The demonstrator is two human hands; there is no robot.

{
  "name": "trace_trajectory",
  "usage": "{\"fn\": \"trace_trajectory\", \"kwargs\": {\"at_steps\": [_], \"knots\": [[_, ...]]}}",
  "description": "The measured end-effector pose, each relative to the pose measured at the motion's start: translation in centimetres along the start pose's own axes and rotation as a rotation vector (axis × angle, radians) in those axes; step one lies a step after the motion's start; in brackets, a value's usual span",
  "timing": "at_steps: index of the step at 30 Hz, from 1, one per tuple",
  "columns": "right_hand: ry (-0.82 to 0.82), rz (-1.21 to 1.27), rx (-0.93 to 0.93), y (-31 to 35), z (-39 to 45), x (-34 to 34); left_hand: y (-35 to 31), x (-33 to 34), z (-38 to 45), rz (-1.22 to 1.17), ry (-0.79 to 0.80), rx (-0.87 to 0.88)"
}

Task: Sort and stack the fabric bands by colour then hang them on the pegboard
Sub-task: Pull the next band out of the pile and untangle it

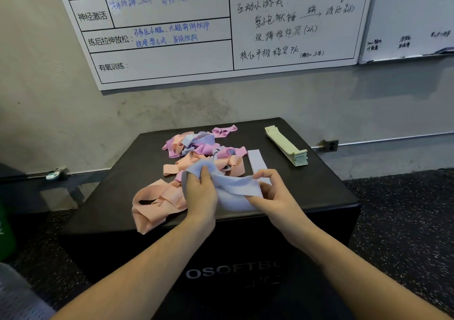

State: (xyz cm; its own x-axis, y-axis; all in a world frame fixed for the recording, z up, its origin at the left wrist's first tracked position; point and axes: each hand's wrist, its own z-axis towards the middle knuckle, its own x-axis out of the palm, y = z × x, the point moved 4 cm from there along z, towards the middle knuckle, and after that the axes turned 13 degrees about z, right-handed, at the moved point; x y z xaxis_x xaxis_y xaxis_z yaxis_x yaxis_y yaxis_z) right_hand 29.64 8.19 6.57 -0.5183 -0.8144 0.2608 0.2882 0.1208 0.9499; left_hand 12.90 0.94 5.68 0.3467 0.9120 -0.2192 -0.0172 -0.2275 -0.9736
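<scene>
A light blue fabric band [234, 191] is stretched between both hands above the front of a black padded box [319, 189]. My left hand [200, 191] grips its left end and my right hand [272, 191] pinches its right end. Behind them lies a tangled heap of pink, peach and blue bands [196, 152]. More peach bands [154, 201] hang over the box's front left edge. One blue band [256, 159] lies flat to the right of the heap. A neat stack of pale green bands [287, 146] sits at the back right.
Whiteboards with handwriting [221, 24] hang on the grey wall behind the box. Dark speckled floor [405, 221] surrounds the box. A green object [6, 231] stands at the far left edge. No pegboard is in view.
</scene>
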Motion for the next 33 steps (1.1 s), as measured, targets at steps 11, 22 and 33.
{"fn": "trace_trajectory", "kwargs": {"at_steps": [11,22,33], "knots": [[0.018,-0.148,-0.016,1.0,0.4,-1.0,0.0,-0.9,0.1,0.000,-0.006,0.033],[-0.334,-0.382,-0.081,-0.5,1.4,-3.5,-2.0,-0.2,-3.5,0.061,0.093,0.341],[-0.059,0.235,0.029,0.0,1.0,-1.5,-1.3,0.1,-0.8,0.112,0.099,0.136]]}}
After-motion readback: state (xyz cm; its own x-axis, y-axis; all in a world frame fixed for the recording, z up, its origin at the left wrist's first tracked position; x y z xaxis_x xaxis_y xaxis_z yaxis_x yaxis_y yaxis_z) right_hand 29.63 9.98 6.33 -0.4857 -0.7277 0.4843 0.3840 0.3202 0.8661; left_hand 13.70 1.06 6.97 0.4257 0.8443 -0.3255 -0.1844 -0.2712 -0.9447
